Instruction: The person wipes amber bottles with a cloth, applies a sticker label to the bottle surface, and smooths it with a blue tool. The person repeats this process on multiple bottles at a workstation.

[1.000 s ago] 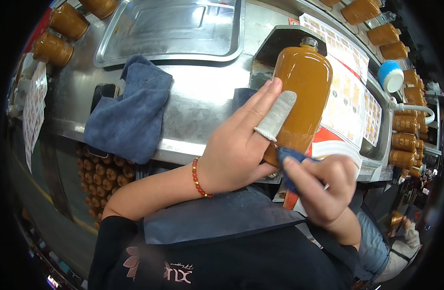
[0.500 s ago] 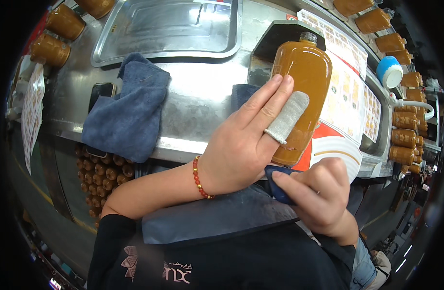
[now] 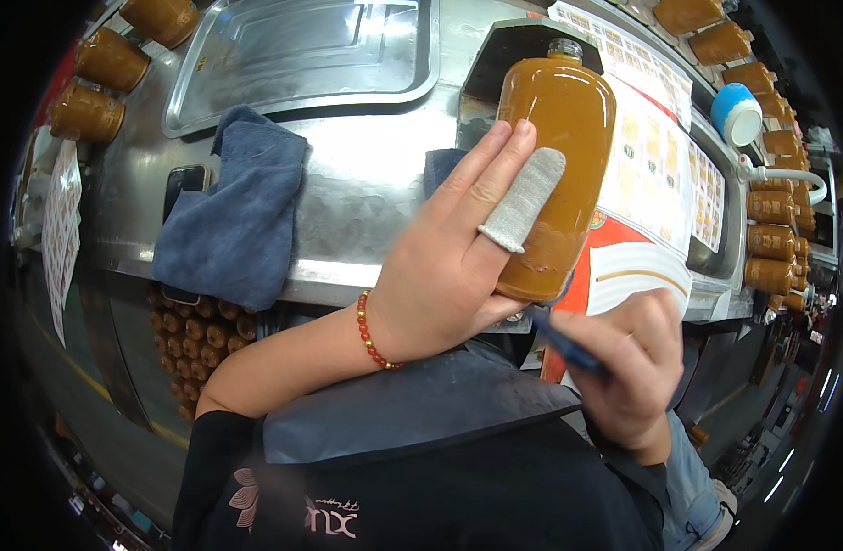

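Amber, likely heavy and slick, the bottle (image 3: 577,119) wants flank support; left hand (image 3: 440,262) holds it, right hand (image 3: 637,367) pinches cloth (image 3: 573,349).

A brown bottle (image 3: 579,165) and a blue cloth (image 3: 573,347)

The bottle is shiny and leans a little, with its short neck (image 3: 565,49) (the clear bit) pointing to the far side. The cloth is bunched up near the bottle's bottom end.
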The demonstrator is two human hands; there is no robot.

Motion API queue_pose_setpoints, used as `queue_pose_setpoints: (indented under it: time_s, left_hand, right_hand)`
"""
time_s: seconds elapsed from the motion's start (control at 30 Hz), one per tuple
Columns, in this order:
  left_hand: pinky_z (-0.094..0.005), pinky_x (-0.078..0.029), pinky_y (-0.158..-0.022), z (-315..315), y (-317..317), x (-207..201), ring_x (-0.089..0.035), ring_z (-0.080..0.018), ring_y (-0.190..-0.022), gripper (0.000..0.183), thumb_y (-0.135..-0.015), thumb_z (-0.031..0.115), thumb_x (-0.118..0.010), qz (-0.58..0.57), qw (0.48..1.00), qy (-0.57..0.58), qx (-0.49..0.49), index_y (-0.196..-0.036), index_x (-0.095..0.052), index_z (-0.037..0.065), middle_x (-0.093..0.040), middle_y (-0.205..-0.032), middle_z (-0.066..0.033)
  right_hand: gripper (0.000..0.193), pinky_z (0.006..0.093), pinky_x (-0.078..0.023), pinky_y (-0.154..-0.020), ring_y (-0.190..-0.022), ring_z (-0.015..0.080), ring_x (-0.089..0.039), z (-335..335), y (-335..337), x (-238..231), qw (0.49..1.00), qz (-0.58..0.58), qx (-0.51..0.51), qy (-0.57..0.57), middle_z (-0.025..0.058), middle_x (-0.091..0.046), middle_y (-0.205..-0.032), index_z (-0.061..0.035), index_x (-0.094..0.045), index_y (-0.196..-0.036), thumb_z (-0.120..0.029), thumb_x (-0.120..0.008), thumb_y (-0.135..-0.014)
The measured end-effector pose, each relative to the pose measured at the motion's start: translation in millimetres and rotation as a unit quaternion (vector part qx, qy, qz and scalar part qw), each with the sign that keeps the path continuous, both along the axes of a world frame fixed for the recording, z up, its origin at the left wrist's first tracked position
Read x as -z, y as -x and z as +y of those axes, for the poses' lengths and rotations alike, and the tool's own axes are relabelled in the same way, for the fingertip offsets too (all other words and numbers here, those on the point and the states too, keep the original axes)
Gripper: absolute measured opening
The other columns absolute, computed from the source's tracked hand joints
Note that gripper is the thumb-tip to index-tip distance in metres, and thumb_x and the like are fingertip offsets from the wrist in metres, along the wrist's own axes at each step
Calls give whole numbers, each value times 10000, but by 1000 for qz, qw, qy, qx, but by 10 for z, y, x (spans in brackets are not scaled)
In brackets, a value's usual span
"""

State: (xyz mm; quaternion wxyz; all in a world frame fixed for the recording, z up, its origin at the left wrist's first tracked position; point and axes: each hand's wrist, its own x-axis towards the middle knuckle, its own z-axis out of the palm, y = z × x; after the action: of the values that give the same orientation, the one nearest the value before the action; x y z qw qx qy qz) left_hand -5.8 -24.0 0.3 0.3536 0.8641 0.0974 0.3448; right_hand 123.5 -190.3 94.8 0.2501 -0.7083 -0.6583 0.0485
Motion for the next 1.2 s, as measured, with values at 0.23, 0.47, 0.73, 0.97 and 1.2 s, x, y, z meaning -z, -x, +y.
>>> queue_pose_setpoints:
  time_s: [0.23,0.47,0.73,0.97,1.2]
  left_hand:
    - [-450,-422,-1151,-29,-68,80,-418,-435,-1467,985,-719,258,-922,-13,999,13,-27,-1533,-434,-2,-290,-1644,-291]
    - [-444,-469,-1118,-37,-34,-59,-434,-458,-1450,690,-753,134,-832,9,999,43,-13,-1336,-551,-107,-276,-1634,-322]
    - [-447,-462,-1133,-17,-43,-65,-421,-470,-1457,484,-775,81,-786,-8,999,49,-10,-1168,-632,-155,-303,-1611,-344]
    - [-459,-432,-1163,-15,-30,-53,-393,-475,-1474,579,-754,221,-863,-3,999,54,1,-1122,-635,-163,-271,-1615,-361]
    - [-450,-455,-1131,-27,-46,69,-442,-446,-1445,844,-734,274,-909,-8,1000,18,-20,-1385,-494,-67,-296,-1625,-312]
  right_hand:
    - [462,346,-398,-652,-734,204,-529,156,-15,182,983,-160,35,-78,11,-593,-826,-90,-790,-1108,-37,-729,-653]
    - [477,336,-381,-628,-707,201,-499,210,-1,112,990,-117,3,-85,3,-575,-816,-93,-792,-1055,-31,-754,-583]
    - [416,329,-384,-620,-692,204,-485,270,17,31,986,-148,21,-74,-2,-573,-810,-70,-795,-1050,-44,-746,-638]
    - [570,341,-389,-622,-709,217,-493,173,-40,-76,997,-70,-1,-22,21,-613,-846,-71,-797,-1085,-41,-780,-517]
    - [461,344,-366,-606,-673,224,-491,140,-42,35,999,-4,-47,20,32,-575,-781,-58,-772,-1058,-20,-830,-602]
